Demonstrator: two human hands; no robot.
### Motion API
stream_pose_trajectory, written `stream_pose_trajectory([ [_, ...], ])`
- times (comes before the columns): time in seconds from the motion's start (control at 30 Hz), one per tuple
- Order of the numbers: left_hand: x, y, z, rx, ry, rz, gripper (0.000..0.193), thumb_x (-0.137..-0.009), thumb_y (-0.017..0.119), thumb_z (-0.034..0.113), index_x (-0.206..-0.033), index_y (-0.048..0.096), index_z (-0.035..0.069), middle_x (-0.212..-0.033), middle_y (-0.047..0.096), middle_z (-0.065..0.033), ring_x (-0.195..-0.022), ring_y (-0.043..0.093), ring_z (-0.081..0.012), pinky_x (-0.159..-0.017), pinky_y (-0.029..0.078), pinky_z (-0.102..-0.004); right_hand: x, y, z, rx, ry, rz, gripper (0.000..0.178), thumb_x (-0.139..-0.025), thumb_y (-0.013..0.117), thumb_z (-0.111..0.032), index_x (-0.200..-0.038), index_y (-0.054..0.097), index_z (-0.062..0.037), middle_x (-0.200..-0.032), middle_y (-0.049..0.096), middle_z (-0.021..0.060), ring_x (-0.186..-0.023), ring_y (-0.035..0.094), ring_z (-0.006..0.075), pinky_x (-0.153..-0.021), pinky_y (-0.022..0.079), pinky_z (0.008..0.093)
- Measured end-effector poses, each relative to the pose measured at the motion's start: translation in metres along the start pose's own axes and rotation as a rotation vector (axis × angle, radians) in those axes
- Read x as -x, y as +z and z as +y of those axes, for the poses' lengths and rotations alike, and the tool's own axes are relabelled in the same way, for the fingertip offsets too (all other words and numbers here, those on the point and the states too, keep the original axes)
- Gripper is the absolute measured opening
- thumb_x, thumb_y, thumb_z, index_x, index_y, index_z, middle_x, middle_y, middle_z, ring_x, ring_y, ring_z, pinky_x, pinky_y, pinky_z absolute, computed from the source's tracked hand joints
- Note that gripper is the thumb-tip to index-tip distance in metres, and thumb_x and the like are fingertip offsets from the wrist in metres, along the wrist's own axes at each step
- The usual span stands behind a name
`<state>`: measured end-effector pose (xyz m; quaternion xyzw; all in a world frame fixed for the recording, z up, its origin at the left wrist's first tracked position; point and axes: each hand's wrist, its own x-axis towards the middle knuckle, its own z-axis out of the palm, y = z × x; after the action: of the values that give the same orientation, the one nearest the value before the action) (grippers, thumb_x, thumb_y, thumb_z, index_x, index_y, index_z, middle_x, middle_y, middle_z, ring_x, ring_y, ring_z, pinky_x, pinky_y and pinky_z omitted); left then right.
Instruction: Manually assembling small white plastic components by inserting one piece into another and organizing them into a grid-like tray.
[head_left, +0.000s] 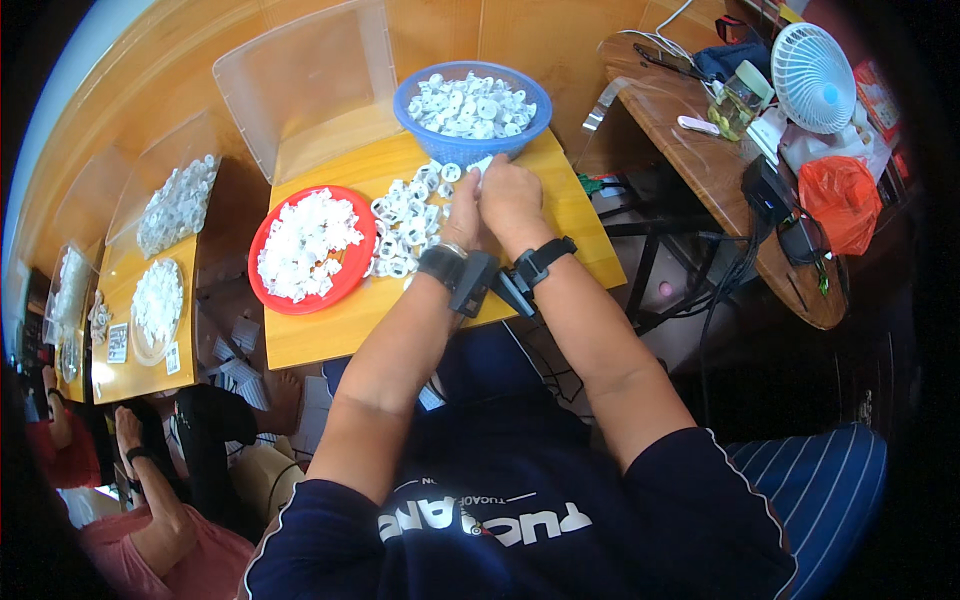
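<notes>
Small white plastic piece (482,166) pinched between both hands, fingers of left hand (462,215) and right hand (510,195) closed on it, above tabletop (330,335), near blue basket (472,105). Loose white pieces (405,225) lay left; a knock could likely scatter them toward red plate (303,245).

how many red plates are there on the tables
1. The red plate sits on the near yellow table, left of both hands, heaped with small white parts. The neighbouring table's dish looks pale, not red.
</notes>
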<state>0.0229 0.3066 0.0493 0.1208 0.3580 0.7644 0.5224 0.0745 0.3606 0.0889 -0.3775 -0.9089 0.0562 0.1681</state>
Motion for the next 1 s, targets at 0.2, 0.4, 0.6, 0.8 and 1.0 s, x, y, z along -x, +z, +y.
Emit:
stream_pose_trajectory([
  [0.2,-0.028,-0.036,0.006,-0.076,-0.19,0.062,0.067,-0.093,0.041,0.056,-0.116,0.057,-0.005,-0.113,0.064,-0.0185,-0.104,0.061,-0.029,-0.095,0.045,-0.039,0.004,0.011,-0.008,0.134,-0.038,0.017,0.039,-0.079,0.067,-0.02,-0.105,0.055,0.0063,-0.091,0.067,0.0189,-0.086,0.069,0.027,-0.068,0.056,0.033],
  [0.4,-0.031,-0.042,0.004,-0.006,-0.027,-0.085,0.046,-0.097,0.039,0.046,-0.116,0.058,0.008,-0.111,0.063,-0.0108,-0.101,0.058,-0.0248,-0.092,0.046,-0.0361,-0.001,0.052,-0.014,0.288,-0.106,0.065,0.031,-0.082,0.059,-0.017,-0.105,0.055,0.0036,-0.093,0.065,0.019,-0.083,0.066,0.0297,-0.063,0.055,0.0395],
  [0.6,-0.032,-0.061,0.012,-0.114,-0.021,-0.011,0.038,-0.096,0.038,0.034,-0.11,0.061,0.008,-0.106,0.064,-0.0093,-0.098,0.059,-0.023,-0.088,0.047,-0.0341,0.006,0.068,-0.025,0.37,-0.135,0.063,0.037,-0.084,0.054,-0.021,-0.112,0.054,0.0041,-0.095,0.063,0.0198,-0.081,0.064,0.0324,-0.055,0.054,0.0483],
  [0.8,-0.035,-0.056,0.023,-0.288,-0.101,0.109,0.037,-0.096,0.037,0.029,-0.11,0.06,0.005,-0.104,0.065,-0.0126,-0.095,0.06,-0.0257,-0.088,0.048,-0.0369,0.01,0.079,-0.022,0.387,-0.168,0.091,0.037,-0.086,0.05,-0.024,-0.112,0.054,0.0019,-0.094,0.062,0.0215,-0.079,0.062,0.0364,-0.057,0.053,0.0504],
  [1.0,-0.022,-0.046,0.037,-0.449,-0.108,0.158,0.039,-0.095,0.039,0.034,-0.107,0.062,0.005,-0.102,0.066,-0.0116,-0.096,0.058,-0.0256,-0.088,0.045,-0.0357,0.027,0.069,-0.03,0.545,-0.173,0.265,0.025,-0.081,0.054,-0.022,-0.1,0.055,-0.0057,-0.086,0.061,0.0083,-0.078,0.059,0.0223,-0.057,0.047,0.0353],
])
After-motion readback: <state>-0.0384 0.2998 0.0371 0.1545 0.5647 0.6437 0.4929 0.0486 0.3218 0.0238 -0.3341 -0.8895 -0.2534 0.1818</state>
